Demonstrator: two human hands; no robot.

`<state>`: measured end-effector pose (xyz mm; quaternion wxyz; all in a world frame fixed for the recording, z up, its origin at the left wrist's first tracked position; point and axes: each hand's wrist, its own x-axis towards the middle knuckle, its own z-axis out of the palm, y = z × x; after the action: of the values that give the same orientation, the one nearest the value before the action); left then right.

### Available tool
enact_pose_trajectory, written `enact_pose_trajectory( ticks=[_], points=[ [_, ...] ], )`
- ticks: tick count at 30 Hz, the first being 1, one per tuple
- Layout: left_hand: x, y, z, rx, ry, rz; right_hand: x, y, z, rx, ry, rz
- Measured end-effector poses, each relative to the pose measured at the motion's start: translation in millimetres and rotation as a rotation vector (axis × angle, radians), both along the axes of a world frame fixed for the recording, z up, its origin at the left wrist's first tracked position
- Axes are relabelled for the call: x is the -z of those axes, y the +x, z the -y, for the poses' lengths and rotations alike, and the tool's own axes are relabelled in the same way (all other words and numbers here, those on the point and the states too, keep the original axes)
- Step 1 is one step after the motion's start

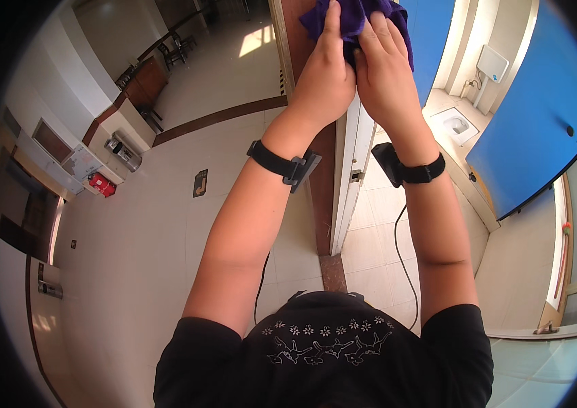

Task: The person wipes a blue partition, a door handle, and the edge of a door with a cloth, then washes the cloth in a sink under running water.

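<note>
Both my arms reach up to the top edge of the view. My left hand (pixel 326 76) and my right hand (pixel 385 71) lie side by side on a bunched purple cloth (pixel 353 18), their heels touching. Behind the cloth is a brown door frame (pixel 298 30), beside a white door edge with a metal latch (pixel 356 175). The right fingers lie spread over the cloth, the left ones partly hidden at its folds. Each wrist wears a black strap with a dark device.
To the right stand a blue stall door (pixel 538 117), a squat toilet (pixel 455 126) and a white cistern (pixel 492 63). At left are a red fire extinguisher (pixel 101 184), a metal bin (pixel 124 151) and a brown counter (pixel 146 84). A stone threshold (pixel 333 275) crosses the floor below.
</note>
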<state>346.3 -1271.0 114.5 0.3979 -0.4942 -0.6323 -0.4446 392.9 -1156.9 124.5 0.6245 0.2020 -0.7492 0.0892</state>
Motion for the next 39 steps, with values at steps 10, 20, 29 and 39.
enact_pose_trajectory(
  ticks=[10,20,29,39],
  points=[
    [118,16,5,-0.196,-0.172,0.156,126,6,2,0.028,-0.111,0.189],
    [104,2,6,-0.153,-0.195,0.042,106,-10,-9,-0.048,-0.143,0.141],
    [108,-22,14,0.022,-0.209,0.032,105,-1,-5,-0.099,-0.334,0.207],
    [280,-12,33,0.223,-0.417,0.269,265,27,40,0.142,-0.572,0.483]
  ],
)
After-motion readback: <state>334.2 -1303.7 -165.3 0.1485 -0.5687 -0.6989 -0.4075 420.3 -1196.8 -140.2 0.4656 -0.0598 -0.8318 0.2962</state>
